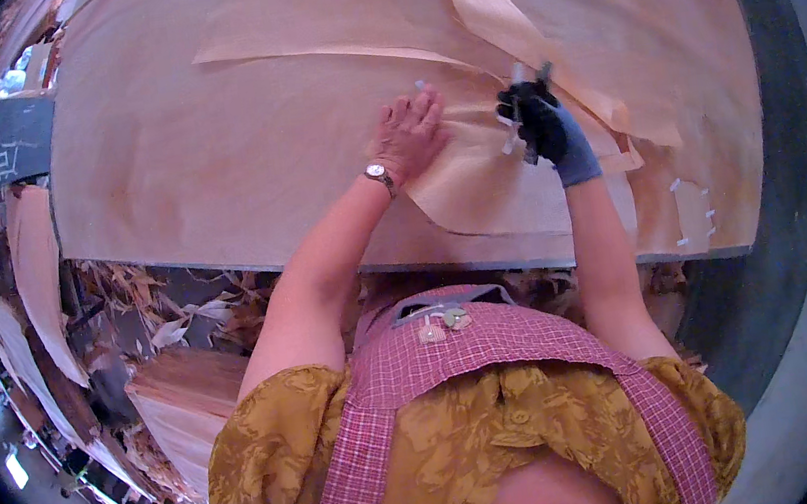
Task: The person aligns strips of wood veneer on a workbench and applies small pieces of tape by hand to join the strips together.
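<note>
My left hand (410, 137), bare and with a wristwatch (375, 171) on its wrist, presses flat on a large sheet of thin wood veneer (279, 136). Its fingers are stretched out, and a small pale bit of tape (420, 85) shows by the fingertips. To its right, my right hand (537, 123) wears a black and grey glove and is closed around a small dark tool whose kind I cannot make out. Short whitish strips (509, 145) stick out around that glove. Between the hands the veneer bulges up in a fold, and loose veneer strips (483, 0) curl beyond them.
A veneer patch (692, 208) with whitish tape bits lies at the right end of the sheet. Torn veneer scraps (188, 304) and a stack of veneer (190, 399) sit below the near edge. A dark board with chalk marks (12, 142) stands at the left.
</note>
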Available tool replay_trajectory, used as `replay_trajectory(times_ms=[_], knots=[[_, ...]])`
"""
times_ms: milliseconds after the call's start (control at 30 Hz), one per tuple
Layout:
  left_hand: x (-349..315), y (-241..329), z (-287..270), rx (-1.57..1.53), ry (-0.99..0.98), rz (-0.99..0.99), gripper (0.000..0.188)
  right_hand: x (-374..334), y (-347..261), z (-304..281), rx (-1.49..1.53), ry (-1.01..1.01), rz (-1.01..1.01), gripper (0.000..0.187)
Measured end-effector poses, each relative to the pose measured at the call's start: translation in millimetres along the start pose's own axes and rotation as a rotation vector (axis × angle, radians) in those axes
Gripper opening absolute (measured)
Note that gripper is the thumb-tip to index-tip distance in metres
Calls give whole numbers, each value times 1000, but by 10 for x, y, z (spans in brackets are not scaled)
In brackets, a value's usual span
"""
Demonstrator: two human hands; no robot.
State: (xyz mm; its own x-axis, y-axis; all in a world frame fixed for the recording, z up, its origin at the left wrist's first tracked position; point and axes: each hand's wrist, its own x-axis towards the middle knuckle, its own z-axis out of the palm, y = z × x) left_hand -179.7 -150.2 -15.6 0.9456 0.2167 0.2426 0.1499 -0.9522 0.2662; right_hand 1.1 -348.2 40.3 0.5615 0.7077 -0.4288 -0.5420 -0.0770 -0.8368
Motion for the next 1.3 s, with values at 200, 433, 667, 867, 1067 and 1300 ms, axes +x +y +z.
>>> replay_trajectory(times_ms=[200, 433, 667, 867, 1067, 1300], knots=[[-2, 34, -6, -7, -49, -7, 52, -660, 599, -1025, 558, 86, -266, 26], [22, 66, -21, 85, -9, 24, 51, -1118, 853, -1346, 734, 144, -365, 25], [128, -10, -25, 191, -153, 22, 50, -1987, 918, -2138, 783, 248, -435, 29], [144, -87, 119, 166, -246, -3, 47, -3219, -363, -1837, -199, 459, -427, 34], [522, 1446, -202, 11, 77, -263, 33, -3379, -458, -1753, -55, 587, -407, 19], [962, 3893, -1102, -1452, -353, 26, 15, -3254, -856, -1369, -143, 374, -558, 21]])
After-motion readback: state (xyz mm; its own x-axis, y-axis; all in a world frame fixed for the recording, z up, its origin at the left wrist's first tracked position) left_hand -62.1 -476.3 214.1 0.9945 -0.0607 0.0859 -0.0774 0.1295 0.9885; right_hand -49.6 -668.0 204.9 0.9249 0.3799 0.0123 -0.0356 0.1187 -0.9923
